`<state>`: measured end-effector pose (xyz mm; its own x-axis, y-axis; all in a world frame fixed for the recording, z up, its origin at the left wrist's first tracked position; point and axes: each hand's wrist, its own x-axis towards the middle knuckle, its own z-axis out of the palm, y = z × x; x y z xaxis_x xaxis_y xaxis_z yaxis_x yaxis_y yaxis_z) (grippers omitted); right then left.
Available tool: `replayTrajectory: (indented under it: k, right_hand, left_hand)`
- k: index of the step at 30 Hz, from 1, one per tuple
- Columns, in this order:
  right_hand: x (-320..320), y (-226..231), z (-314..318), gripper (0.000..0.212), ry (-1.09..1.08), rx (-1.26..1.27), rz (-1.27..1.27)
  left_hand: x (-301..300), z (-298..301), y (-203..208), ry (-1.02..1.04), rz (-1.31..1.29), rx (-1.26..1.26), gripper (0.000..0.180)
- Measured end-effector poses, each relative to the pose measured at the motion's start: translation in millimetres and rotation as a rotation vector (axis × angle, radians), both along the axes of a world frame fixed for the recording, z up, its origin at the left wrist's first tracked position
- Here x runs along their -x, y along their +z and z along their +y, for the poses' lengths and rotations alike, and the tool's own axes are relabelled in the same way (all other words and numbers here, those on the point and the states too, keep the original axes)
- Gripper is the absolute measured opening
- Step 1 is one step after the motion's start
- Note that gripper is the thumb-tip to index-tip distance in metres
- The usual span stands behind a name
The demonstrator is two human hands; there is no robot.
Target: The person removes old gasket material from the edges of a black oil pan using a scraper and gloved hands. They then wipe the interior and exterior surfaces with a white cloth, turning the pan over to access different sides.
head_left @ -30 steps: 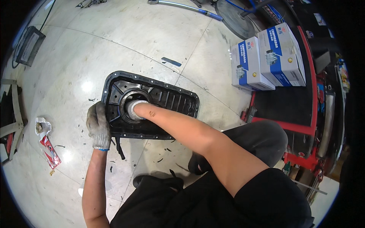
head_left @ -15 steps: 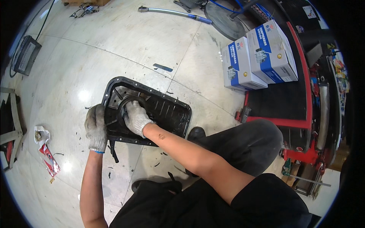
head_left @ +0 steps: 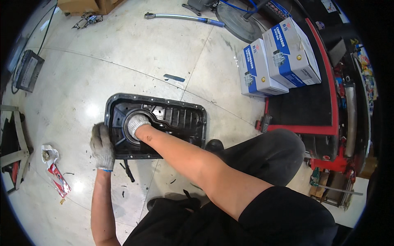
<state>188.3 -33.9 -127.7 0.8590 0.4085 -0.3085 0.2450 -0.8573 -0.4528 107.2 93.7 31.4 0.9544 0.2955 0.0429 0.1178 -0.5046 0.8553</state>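
Note:
A black oil pan [head_left: 180, 137] with a row of bolt holes along its rim lies on the floor in front of me, its hollow side up. My left hand [head_left: 101, 141], in a soiled white knit glove, is closed against the pan's left edge. My right hand [head_left: 137, 123], gloved alike, reaches down into the round ringed opening [head_left: 127, 121] in the pan's left half. Its fingers are hidden there, so whether they hold anything does not show. Dark strips [head_left: 129, 170] lie on the floor just below the pan.
A torque wrench [head_left: 184, 17] lies at the far side, near a round stand base [head_left: 238, 24]. Two blue-and-white boxes [head_left: 291, 57] stand at right on a black-and-red cart [head_left: 299, 108]. A torn red packet [head_left: 59, 180] lies left; a dark scraper-like strip [head_left: 174, 78] lies beyond the pan.
My right hand has gone deeper into the round opening, hiding its fingers. The oil pan has turned slightly and sits squarer to me. My left hand stays at its left edge.

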Motion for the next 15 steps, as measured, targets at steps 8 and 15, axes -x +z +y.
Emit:
replayTrajectory:
  k: [8,15]
  right_hand:
    - [14.8,101.0,-37.2,0.042,0.284,-0.054,0.11]
    - [19.9,90.9,-59.0,0.035,0.303,0.074,0.249]
  left_hand:
    - [44.6,-7.3,-15.6,0.146,0.058,0.078,0.04]
    - [49.4,-15.4,-37.1,0.169,0.015,0.238,0.041]
